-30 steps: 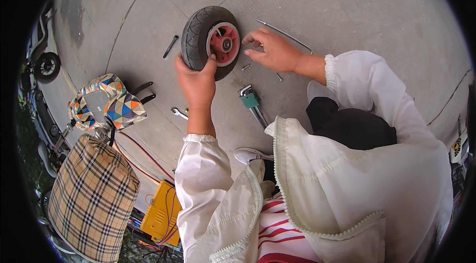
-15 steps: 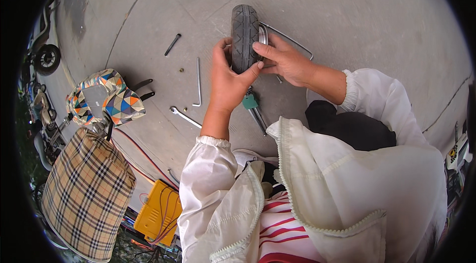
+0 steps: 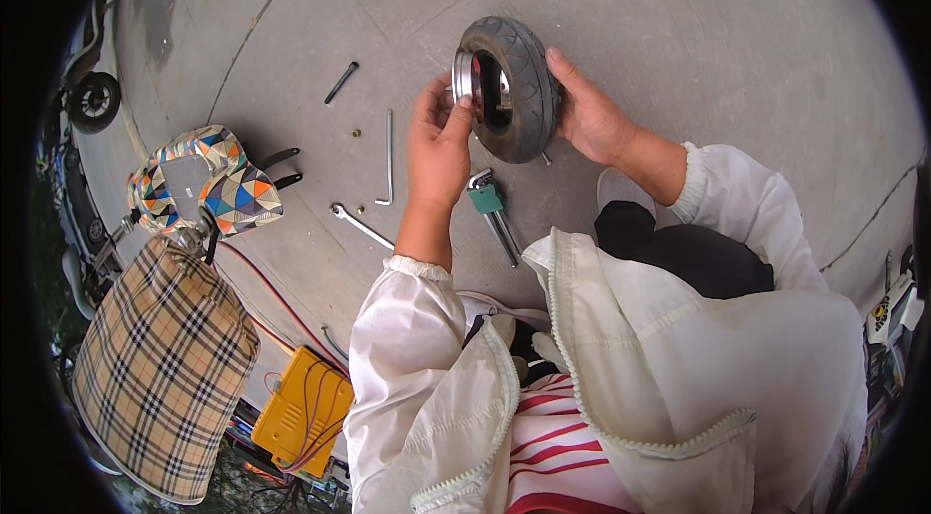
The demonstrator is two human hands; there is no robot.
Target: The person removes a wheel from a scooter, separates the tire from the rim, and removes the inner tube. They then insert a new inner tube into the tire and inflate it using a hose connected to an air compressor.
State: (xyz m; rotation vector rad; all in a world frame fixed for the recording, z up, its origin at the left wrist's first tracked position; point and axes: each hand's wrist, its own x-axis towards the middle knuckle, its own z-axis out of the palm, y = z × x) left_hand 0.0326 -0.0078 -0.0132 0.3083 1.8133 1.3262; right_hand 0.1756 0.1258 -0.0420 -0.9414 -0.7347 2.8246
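A black rubber tire is held up above the concrete, its hollow side turned left. My left hand is closed on a silver metal wheel rim part at the tire's left opening, thumb on its lower edge. More shiny metal shows inside the tire. My right hand grips the tire's right side, thumb up and the other fingers partly hidden behind it. Just below lies a hex key set in a green holder. Left of my left hand are an L-shaped hex key and an open-ended wrench.
A dark bolt and a small nut lie on the ground farther left. Beyond them stands a vehicle with a triangle-patterned cover and a plaid cover. A yellow case with cables sits at lower left. My shoe is at right.
The tire has turned from tread-on to showing its left opening. My right hand has shifted to its right outer side. The silver rim part now shows in my left hand.
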